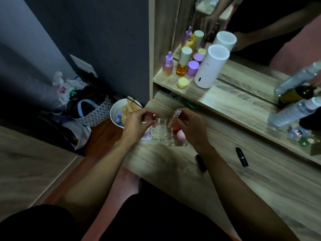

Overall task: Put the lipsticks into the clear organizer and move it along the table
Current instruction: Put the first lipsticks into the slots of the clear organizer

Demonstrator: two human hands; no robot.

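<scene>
The clear organizer [161, 134] sits near the left end of the wooden table [260, 185]. My left hand [137, 124] pinches a lipstick with a red end cap [153, 115] over the organizer's left side. Gripped in my right hand [189, 127] is a clear-capped lip product [175, 115], held upright over the organizer's right side. A pink sponge [180, 135] and an orange item [175, 126] lie inside it. Two black lipsticks lie loose on the table: one [200, 162] beside my right forearm, another [241, 157] farther right.
A raised shelf [225, 100] carries purple and amber bottles [180, 66], a white cylinder device [210, 66] and a mirror. Plastic bottles [293, 110] and small figurines [302, 136] stand at the right. A white bucket [119, 112] and bags [90, 108] sit on the floor, left.
</scene>
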